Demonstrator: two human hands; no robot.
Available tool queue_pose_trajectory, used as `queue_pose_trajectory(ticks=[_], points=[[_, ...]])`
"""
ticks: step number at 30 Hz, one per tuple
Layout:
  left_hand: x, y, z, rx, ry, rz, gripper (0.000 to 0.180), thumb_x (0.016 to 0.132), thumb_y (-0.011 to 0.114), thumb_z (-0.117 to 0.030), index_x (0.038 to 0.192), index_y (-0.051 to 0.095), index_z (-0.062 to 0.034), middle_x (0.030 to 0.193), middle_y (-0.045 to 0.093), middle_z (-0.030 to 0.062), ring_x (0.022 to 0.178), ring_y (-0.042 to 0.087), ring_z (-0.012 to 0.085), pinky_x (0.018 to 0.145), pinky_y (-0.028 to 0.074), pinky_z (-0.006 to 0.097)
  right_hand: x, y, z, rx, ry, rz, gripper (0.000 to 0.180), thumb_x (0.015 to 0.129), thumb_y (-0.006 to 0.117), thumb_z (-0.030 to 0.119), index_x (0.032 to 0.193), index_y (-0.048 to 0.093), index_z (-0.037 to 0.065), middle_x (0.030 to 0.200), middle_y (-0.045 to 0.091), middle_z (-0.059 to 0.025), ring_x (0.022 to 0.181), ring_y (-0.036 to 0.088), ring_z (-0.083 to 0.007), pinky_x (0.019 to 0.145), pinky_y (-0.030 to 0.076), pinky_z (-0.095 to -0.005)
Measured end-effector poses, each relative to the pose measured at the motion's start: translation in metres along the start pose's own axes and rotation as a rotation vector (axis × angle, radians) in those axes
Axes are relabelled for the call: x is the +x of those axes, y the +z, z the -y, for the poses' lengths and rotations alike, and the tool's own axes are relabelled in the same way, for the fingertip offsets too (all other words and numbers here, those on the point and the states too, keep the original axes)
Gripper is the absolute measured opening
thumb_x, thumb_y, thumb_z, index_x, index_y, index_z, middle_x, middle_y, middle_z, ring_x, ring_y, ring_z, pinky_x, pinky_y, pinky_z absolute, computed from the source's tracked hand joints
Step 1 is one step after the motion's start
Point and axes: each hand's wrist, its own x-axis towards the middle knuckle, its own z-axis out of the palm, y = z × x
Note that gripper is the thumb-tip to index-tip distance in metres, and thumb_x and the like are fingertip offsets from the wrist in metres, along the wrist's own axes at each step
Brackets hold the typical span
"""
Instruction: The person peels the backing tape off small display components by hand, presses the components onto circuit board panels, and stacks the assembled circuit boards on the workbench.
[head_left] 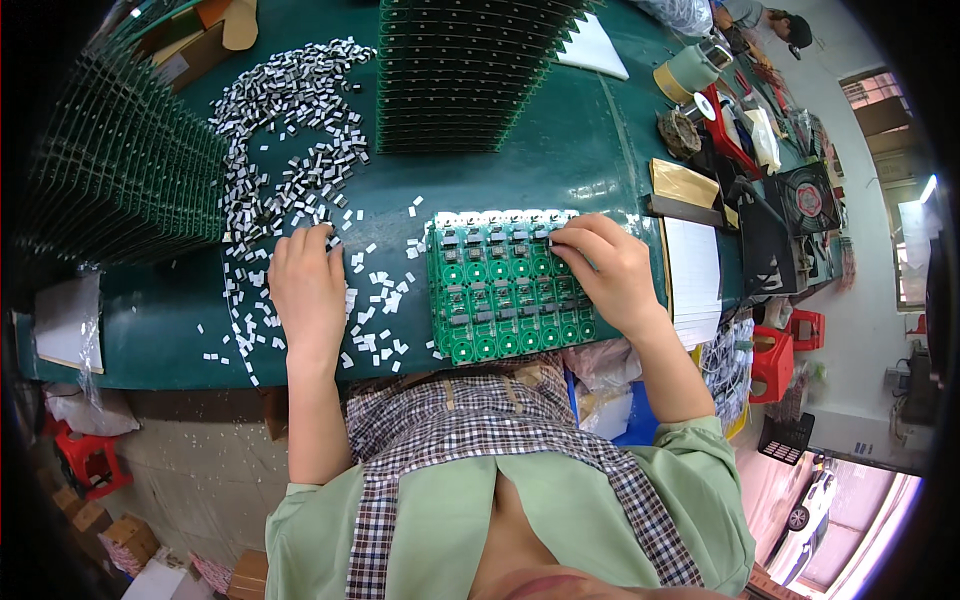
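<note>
Green circuit board panel [508, 288], in the head view, lies flat near the table's near edge, right of the middle, with rows of round pads and small dark parts [520, 237] on its face and a white strip along its far edge; it seems to sit on top of at least one more panel. The right hand [612, 272] reaches over its far right corner, thumb and forefinger brought close together at the end of the far row of dark parts; whether they are clamped on one of these, I cannot tell. The left hand [308, 290] is palm down to the left of the panel, fingers curled at the near side of a spread heap of small white-and-dark pieces [285, 90]; its fingertips are partly hidden, so I cannot tell whether they grip a piece. Loose pieces lie around that wrist, some just beside the panel. Tall racks of green boards stand at left [130, 165] and at the far middle [460, 80] of the green table [585, 150]. Farther right are a white foam slab [597, 48], a pale green flask [688, 72] and white paper [692, 275], the paper near the right forearm.
</note>
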Motion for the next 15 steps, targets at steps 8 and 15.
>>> queue_pose_trajectory(ticks=[8, 15], points=[[-0.0011, 0.0017, -0.0057, -0.028, 0.031, -0.05, 0.013, 0.079, 0.061, -0.006, 0.092, 0.061, -0.0035, 0.084, 0.057, 0.0075, 0.08, 0.054, 0.0259, 0.072, 0.042, 0.037, 0.0002, 0.0028, 0.0027, -0.033, -0.077, 0.03, 0.012, 0.074, 0.068, 0.007, 0.086, 0.065, 0.008, 0.082, 0.061, -0.0045, 0.069, 0.062, -0.0221, 0.059, 0.051, -0.0318], [-0.0005, 0.0019, -0.0054, -0.044, 0.021, -0.013, 0.012, 0.08, 0.061, -0.006, 0.092, 0.061, -0.0044, 0.085, 0.057, 0.0079, 0.082, 0.055, 0.0265, 0.073, 0.043, 0.037, 0.0018, 0.0037, 0.0042, -0.066, -0.082, 0.051, 0.012, 0.074, 0.068, 0.007, 0.086, 0.065, 0.008, 0.08, 0.061, -0.0037, 0.068, 0.062, -0.0209, 0.058, 0.051, -0.0307]])
